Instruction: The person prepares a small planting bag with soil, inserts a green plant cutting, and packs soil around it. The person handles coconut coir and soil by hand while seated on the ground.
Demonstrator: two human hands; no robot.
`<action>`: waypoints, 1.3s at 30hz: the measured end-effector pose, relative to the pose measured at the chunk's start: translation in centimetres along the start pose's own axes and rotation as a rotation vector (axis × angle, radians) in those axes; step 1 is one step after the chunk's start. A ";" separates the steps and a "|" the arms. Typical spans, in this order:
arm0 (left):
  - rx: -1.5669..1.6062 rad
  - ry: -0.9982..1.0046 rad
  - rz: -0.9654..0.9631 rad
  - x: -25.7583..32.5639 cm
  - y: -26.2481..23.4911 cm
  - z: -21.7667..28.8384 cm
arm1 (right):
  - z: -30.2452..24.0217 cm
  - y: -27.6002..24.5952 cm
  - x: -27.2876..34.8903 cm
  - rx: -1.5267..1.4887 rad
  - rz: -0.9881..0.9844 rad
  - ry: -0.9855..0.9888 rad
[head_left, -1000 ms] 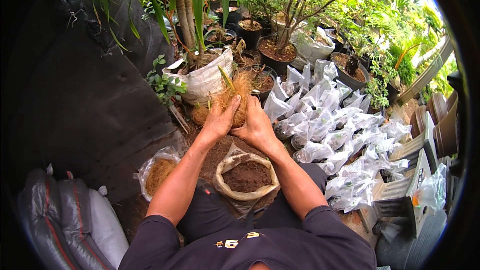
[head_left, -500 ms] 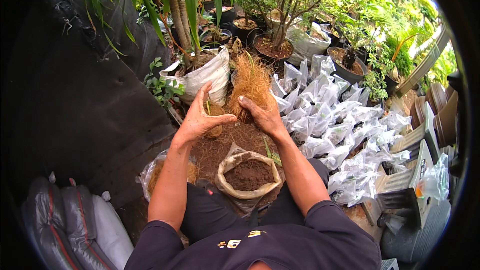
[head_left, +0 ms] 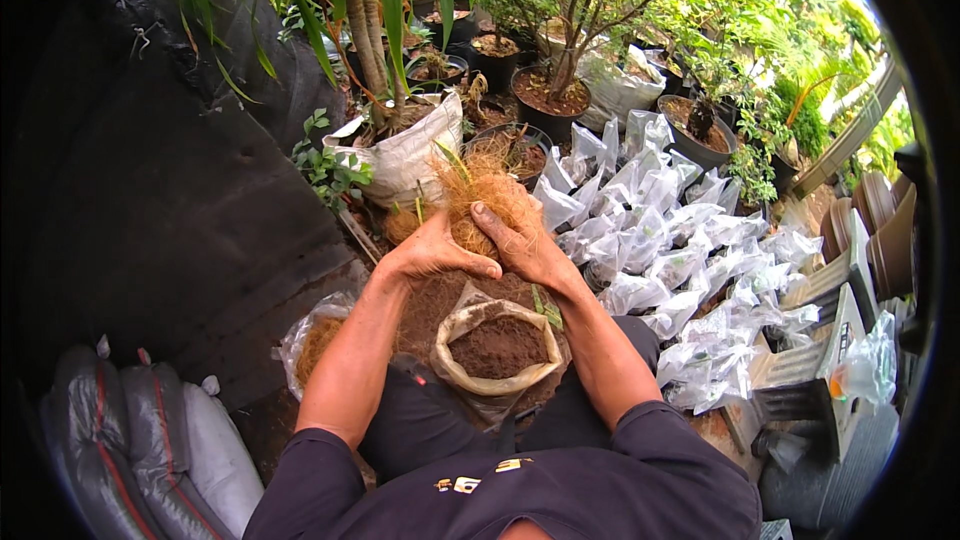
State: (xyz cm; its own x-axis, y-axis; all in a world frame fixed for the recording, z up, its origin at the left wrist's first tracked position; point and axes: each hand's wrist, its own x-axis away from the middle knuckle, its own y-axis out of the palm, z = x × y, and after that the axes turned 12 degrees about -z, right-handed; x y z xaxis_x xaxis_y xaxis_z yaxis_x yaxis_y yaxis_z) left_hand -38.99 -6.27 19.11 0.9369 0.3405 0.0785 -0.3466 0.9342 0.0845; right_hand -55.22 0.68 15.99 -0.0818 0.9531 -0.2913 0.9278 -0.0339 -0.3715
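Both hands are cupped round a shaggy clump of brown coconut fibre [head_left: 486, 188], with a thin green shoot standing out of its top left. My right hand [head_left: 522, 245] grips it from the right, thumb across the near side. From the left, my left hand [head_left: 438, 248] presses against it, its thumb pointing right below the clump and its fingers partly hidden behind it. Below the hands, an open plastic bag [head_left: 452, 377] of dark brown soil [head_left: 497, 348] stands between my legs. A smaller round fibre ball [head_left: 402, 226] sits behind my left wrist.
Many clear plastic bags [head_left: 655, 250] stand packed on the right. A plastic bag of fibre [head_left: 315, 340] lies beside my left forearm. Potted plants and a white sack planter [head_left: 415, 160] line the back. Filled grey sacks [head_left: 165, 440] lie at lower left, stacked brown pots [head_left: 890, 240] far right.
My left hand has moved right and closed in on the fibre clump. The right hand has brought the clump slightly lower and tilted it left.
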 end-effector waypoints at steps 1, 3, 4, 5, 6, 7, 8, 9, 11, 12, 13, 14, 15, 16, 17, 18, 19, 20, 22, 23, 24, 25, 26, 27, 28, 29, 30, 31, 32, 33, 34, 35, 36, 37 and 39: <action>0.011 0.004 0.008 -0.2 0.0 -0.3 | -0.1 0.0 0.1 0.075 -0.020 -0.007; 0.039 -0.014 -0.062 -0.5 0.0 -0.9 | -0.5 0.0 0.3 0.189 -0.044 -0.017; 0.073 -0.015 -0.066 -0.6 0.1 -1.2 | -0.7 -0.2 0.4 0.088 -0.099 0.031; 0.105 -0.016 -0.071 -0.7 0.2 -1.4 | -0.9 -0.5 0.4 -0.020 -0.134 0.081; 0.151 -0.001 -0.079 -0.7 0.3 -1.6 | -1.1 -0.9 0.2 -0.142 -0.173 0.093; 0.156 0.006 -0.073 -0.8 0.1 -1.6 | -1.3 -1.4 0.2 -0.339 -0.197 0.202; 0.233 0.030 -0.004 -0.8 0.0 -1.5 | -1.5 -2.8 0.4 -0.613 -0.332 0.224; 0.319 0.053 0.055 -0.8 -0.3 -1.3 | -1.7 -3.6 0.1 -0.563 -0.230 0.232; 0.508 0.037 0.161 -0.6 -1.2 -0.6 | -2.2 -5.3 0.2 -0.478 -0.035 0.283; 0.526 0.073 0.247 -0.7 -1.5 -0.4 | -2.4 -5.8 0.3 -0.450 0.061 0.291; 0.543 0.112 0.335 -0.9 -1.7 -0.2 | -2.6 -5.6 0.4 -0.340 0.013 0.244; 0.553 0.155 0.457 -1.0 -1.9 -0.1 | -2.7 -5.3 0.7 -0.216 0.004 0.248; 0.507 0.179 0.506 -1.1 -1.8 -0.3 | -2.6 -4.2 0.8 -0.158 -0.107 0.250; 0.492 0.190 0.478 -1.3 -1.6 -0.5 | -2.3 -2.8 0.8 -0.173 -0.212 0.218; 0.472 0.201 0.468 -1.4 -1.2 -0.8 | -1.9 -1.2 0.4 -0.133 -0.170 0.102; 0.458 0.205 0.450 -1.4 -0.8 -1.1 | -1.4 0.3 -0.1 -0.115 -0.146 -0.031; 0.260 0.155 0.440 -1.3 -0.4 -1.4 | -0.8 1.1 -0.3 -0.083 -0.068 -0.030; 0.133 0.120 0.392 -1.1 -0.1 -1.6 | -0.2 1.4 -0.4 -0.090 -0.056 -0.026; 0.082 0.089 0.354 -1.1 0.1 -1.6 | 0.6 1.7 -0.5 -0.101 -0.057 0.034; 0.085 0.103 0.347 -1.1 0.2 -1.5 | 0.7 2.0 -0.4 -0.053 0.003 0.004; 0.092 0.119 0.342 -1.1 0.2 -1.5 | 0.8 2.0 -0.3 -0.049 -0.003 -0.029; 0.107 0.153 0.316 -1.1 0.2 -1.3 | 0.6 2.0 0.0 -0.058 0.001 -0.040; 0.112 0.094 0.354 -1.1 0.3 -1.2 | 0.3 2.2 0.2 -0.070 0.010 -0.096; 0.124 0.052 0.373 -1.1 0.3 -1.0 | 0.0 2.4 0.3 0.011 -0.014 -0.067; 0.141 0.010 0.410 -1.1 0.3 -0.9 | -0.4 2.6 0.4 0.133 0.018 -0.009; 0.118 0.055 0.419 -1.2 0.4 -0.8 | -0.8 2.8 0.4 0.262 0.068 -0.005; 0.143 0.090 0.434 -1.2 0.3 -0.6 | -1.1 3.1 0.3 0.390 0.085 0.057; 0.174 0.121 0.461 -1.2 0.1 -0.5 | -1.3 2.8 0.2 0.361 0.051 0.056; 0.216 0.174 0.445 -1.2 -0.1 -0.4 | -1.4 2.7 0.1 0.233 0.089 -0.053; 0.304 0.116 0.483 -1.1 -0.5 -0.3 | -1.5 2.5 0.0 0.107 0.100 -0.102; 0.402 0.113 0.476 -1.1 -0.9 -0.1 | -1.6 2.4 -0.2 -0.020 0.114 -0.155; 0.507 0.137 0.416 -1.0 -1.1 0.0 | -1.6 2.2 -0.2 -0.202 0.105 -0.050; 0.605 0.151 0.443 -1.0 -1.2 0.0 | -1.6 2.3 -0.3 -0.587 0.069 0.054; 0.625 0.168 0.402 -1.0 -1.1 0.0 | -1.6 2.3 -0.4 -0.638 0.022 0.093; 0.468 0.187 0.470 -1.2 -0.7 -0.2 | -1.6 2.8 -0.6 -0.724 -0.013 0.145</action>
State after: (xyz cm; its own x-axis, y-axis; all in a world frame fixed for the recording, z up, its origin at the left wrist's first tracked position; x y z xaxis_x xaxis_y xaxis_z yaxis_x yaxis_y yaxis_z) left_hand -39.86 -7.33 18.73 0.6596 0.7504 0.0424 -0.6614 0.5526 0.5071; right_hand -52.00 0.51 16.49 -0.0917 0.9839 -0.1531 0.9391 0.1366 0.3153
